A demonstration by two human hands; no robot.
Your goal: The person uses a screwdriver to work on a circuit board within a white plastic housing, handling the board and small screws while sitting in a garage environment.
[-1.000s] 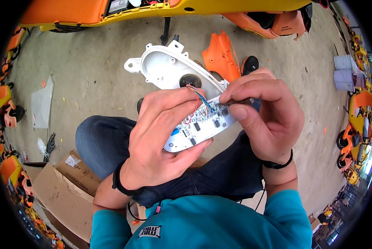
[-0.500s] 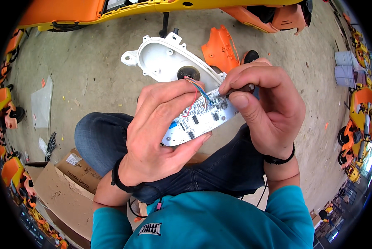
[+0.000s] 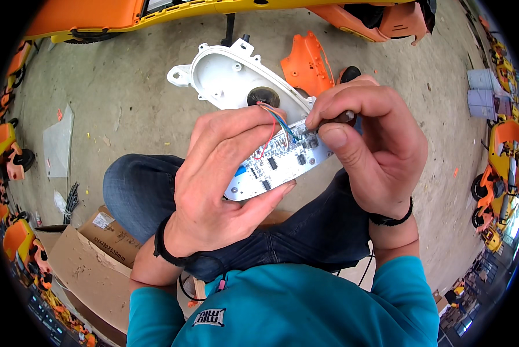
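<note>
My left hand (image 3: 213, 179) grips a white circuit board (image 3: 285, 163) by its edges, thumb along the near edge and fingers over the far side. Black chips dot the board's face. Thin coloured wires (image 3: 284, 122) run from its far side toward a round dark hole in the white plastic housing (image 3: 225, 75) just beyond. My right hand (image 3: 375, 139) is closed, pinching a tool with a dark brown rounded handle (image 3: 345, 117) between thumb and forefinger at the board's right end. The tool's working end is mostly hidden by the fingers and hard to make out.
An orange plastic panel (image 3: 307, 63) lies on the floor beyond the housing. A yellow and orange vehicle body (image 3: 190, 16) spans the far side. At lower left stands an open cardboard box (image 3: 91, 266); a grey flat sheet (image 3: 58, 144) lies farther left. Small vehicles line both sides.
The board has shifted very slightly away from me, and the brown handle has turned a little between my right fingers. Both hands keep their grips.
</note>
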